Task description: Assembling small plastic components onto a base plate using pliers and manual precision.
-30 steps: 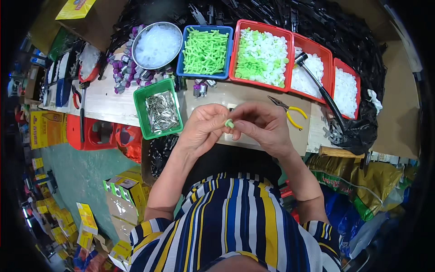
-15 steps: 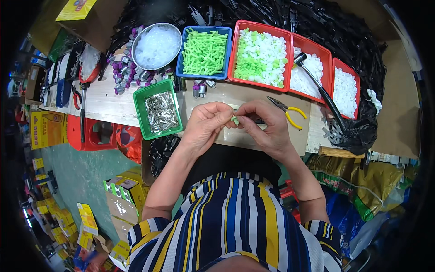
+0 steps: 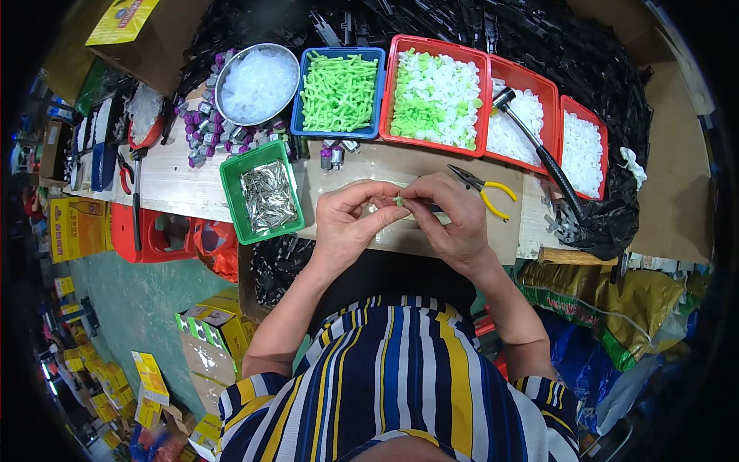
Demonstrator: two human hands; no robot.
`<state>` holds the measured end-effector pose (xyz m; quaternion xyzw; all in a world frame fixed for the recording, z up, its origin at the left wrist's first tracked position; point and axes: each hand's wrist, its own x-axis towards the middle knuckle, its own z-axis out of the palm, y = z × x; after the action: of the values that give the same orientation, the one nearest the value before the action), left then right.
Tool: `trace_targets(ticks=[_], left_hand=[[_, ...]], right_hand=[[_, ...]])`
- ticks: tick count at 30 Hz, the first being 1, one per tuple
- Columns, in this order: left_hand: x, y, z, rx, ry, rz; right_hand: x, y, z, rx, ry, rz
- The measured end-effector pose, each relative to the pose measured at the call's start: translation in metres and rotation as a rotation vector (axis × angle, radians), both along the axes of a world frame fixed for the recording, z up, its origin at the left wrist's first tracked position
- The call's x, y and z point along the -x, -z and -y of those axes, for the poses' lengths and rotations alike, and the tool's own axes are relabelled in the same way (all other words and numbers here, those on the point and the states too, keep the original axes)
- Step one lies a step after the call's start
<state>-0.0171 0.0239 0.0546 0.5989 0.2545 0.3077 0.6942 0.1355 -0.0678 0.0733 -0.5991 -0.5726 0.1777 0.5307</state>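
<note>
My left hand (image 3: 348, 223) and my right hand (image 3: 454, 223) meet fingertip to fingertip above the work table. Pinched between them is a small pale green piece (image 3: 399, 201), mostly covered by the fingers, so its full shape is hidden. Just right of my right hand lie needle-nose pliers (image 3: 485, 185) with yellow handles, jaws slightly apart. To the left of my left hand is a green bin (image 3: 225, 189) of slim metal parts. Small silver and purple motors (image 3: 332, 158) stand beyond my left hand.
Across the back are a metal bowl (image 3: 219, 86) of clear pieces, a blue bin (image 3: 380, 92) of green sticks, and red bins (image 3: 485, 104) of white and green pieces. A hammer (image 3: 543, 150) leans over the right-hand bins. Black plastic parts (image 3: 554, 38) heap up behind.
My fingertips have turned the green piece and closed further around it, so less shows. The bins appear shifted slightly left in the picture.
</note>
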Motion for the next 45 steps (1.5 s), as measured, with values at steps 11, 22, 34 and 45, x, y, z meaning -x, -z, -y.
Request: trace_targets(ticks=[11,22,34,45], left_hand=[[-0.002,0.008,-0.003,-0.746,-0.093,-0.16],[0.0,0.039,0.024,-1.257,-0.098,-0.211],[0.0,0.049,0.021,-1.277,-0.132,-0.21],[0.0,0.047,0.016,-1.26,-0.079,-0.233]], right_hand=[[-0.006,0.026,0.009,0.005,0.142,0.267],[-0.012,0.046,0.015,0.016,0.196,0.433],[-0.009,0.05,0.013,0.048,0.21,0.466],[-0.007,0.047,0.011,0.114,0.186,0.522]])
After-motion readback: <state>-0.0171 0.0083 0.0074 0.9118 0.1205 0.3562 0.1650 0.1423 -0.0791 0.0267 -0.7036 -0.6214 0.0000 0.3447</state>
